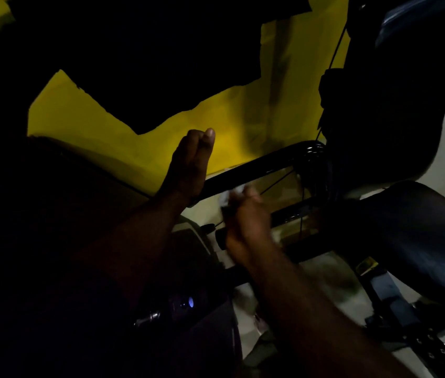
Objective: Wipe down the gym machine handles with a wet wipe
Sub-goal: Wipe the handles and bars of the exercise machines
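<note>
The scene is dark. A black tubular machine bar (pixel 259 166) runs from the centre up to the right. My left hand (pixel 188 167) lies over its lower end with the fingers straight and pressed together, pointing up. My right hand (pixel 245 222) is blurred; its fingers curl round a crumpled white wet wipe (pixel 230 196), which it holds against a short black handle (pixel 222 237) just below the bar. The handle is mostly hidden under the hand and the wipe.
A yellow and black wall (pixel 106 124) stands behind the bar. Dark padded seat parts (pixel 417 227) and the black machine frame (pixel 395 315) fill the right side. Pale floor (pixel 324 279) shows beneath. A dark bulky thing with a small blue light (pixel 190 302) sits low in the centre.
</note>
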`<state>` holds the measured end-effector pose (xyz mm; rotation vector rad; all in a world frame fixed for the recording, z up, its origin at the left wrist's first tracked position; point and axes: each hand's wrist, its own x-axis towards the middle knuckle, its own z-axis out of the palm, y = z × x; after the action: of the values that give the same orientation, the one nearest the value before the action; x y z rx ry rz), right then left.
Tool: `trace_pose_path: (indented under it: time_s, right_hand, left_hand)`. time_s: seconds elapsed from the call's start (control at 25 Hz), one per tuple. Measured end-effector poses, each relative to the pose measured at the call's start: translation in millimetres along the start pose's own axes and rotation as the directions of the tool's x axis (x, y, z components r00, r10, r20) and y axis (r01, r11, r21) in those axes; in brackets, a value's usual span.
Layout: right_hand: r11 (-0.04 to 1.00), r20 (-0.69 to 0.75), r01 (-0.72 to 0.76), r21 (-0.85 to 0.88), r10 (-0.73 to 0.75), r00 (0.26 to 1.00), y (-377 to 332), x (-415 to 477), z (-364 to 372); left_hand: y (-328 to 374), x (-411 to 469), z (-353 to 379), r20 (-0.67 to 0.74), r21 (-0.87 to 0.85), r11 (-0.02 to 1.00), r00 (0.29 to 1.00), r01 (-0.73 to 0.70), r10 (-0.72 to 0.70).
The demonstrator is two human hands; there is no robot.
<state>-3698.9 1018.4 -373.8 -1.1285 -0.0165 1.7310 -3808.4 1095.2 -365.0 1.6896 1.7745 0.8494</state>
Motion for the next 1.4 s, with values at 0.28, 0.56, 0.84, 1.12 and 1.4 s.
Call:
trace_pose_path:
  time_s: [0.28,0.56,0.84,1.12,1.4]
  right_hand:
    - [0.961,-0.093,0.078,0.265,-0.055,0.994,-45.7,0.9,-32.9]
    - [0.190,-0.025,0.634,-0.750,-0.965,0.260,-89.4,16.4,-80.4]
    - [-0.674,0.908,0.608,-0.419,-0.305,0.288,-91.1,27.0,-73.8]
    - [-0.519,0.790,0.606,-0.603,-0.495,0.363,-88.7,40.3,-75.9]
    - [-0.566,0.849,0.651,-0.505,-0.461,0.257,-127.8,63.0,-99.3]
  left_hand:
    - [-8.3,0.5,2.1,0.030,0.106,0.994,0.999,-0.030,0.027]
    - [22.2,-5.2,-8.7,0.406,0.224,0.964,0.886,0.141,-0.224]
    - [19.9,-4.2,-6.6,0.534,0.521,0.814,0.842,-0.256,-0.078]
    - [21.4,-5.1,-5.7,0.533,0.535,0.800,0.843,-0.270,-0.073]
    - [14.0,-3.5,-3.8,0.520,0.547,0.787,0.853,-0.285,-0.053]
